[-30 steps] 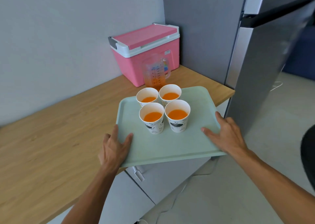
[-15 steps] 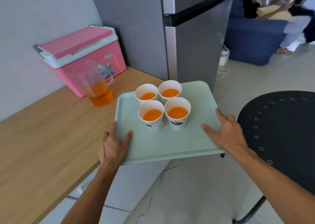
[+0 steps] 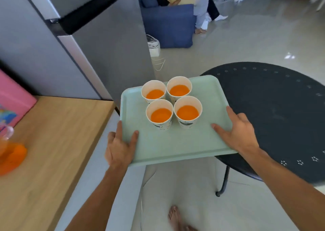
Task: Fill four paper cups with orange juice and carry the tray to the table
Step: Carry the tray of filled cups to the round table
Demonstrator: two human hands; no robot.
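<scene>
Foot: I see a bare foot on the pale floor, nearest to me.
Left hand: my left hand clasps the tray's near left corner, thumb on top.
Right hand: my right hand clasps the tray's right edge, thumb lying on its surface.
Tray: the green tray is held in the air, between the wooden counter on the left and the black round table on the right, its right part over the table's edge.
Cups: four paper cups of orange juice stand in a tight square on the tray's far half.
Jug: blurred jug of juice at the counter's left.
Fridge: grey fridge beyond the counter.
</scene>
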